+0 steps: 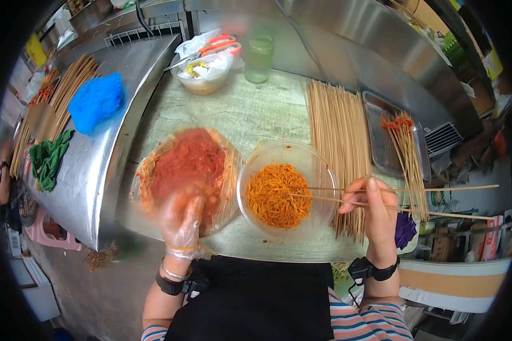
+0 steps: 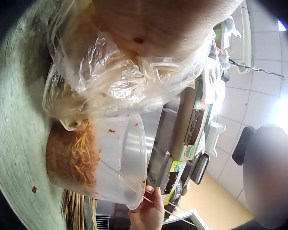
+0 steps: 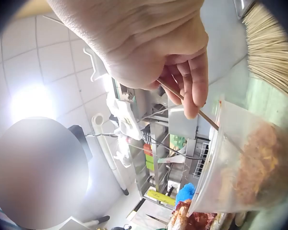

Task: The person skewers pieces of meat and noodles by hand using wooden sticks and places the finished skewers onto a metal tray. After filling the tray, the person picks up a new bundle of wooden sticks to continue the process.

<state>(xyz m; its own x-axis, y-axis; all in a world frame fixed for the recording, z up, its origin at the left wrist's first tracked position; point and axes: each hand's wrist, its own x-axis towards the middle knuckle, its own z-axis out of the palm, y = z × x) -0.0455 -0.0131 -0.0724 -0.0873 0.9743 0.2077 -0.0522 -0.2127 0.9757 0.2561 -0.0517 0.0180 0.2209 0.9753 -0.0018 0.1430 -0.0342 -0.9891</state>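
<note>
My right hand (image 1: 375, 207) holds a pair of long wooden chopsticks (image 1: 444, 189) between thumb and fingers. Their tips reach into a clear round plastic tub (image 1: 326, 165) of thin, orange-red seasoned shreds (image 1: 279, 199). In the right wrist view, a chopstick (image 3: 209, 120) slants over the tub's rim. My left hand (image 1: 182, 219), in a clear plastic glove, is over a plastic-lined bowl (image 1: 231, 165) of red, wet, chopped-looking food (image 1: 190, 153). Its fingers are blurred against the food, and I cannot tell whether they grip any. The glove's loose plastic (image 2: 110, 72) hides them in the left wrist view.
Bare wooden skewers (image 1: 338, 142) lie in a wide bundle right of the tub. Beyond them, a metal tray (image 1: 375, 122) bears loaded skewers (image 1: 407, 148). At the back are a bowl (image 1: 205, 85) with orange-handled scissors (image 1: 219, 44) and a glass jar (image 1: 259, 59). A steel counter (image 1: 111, 165) is left.
</note>
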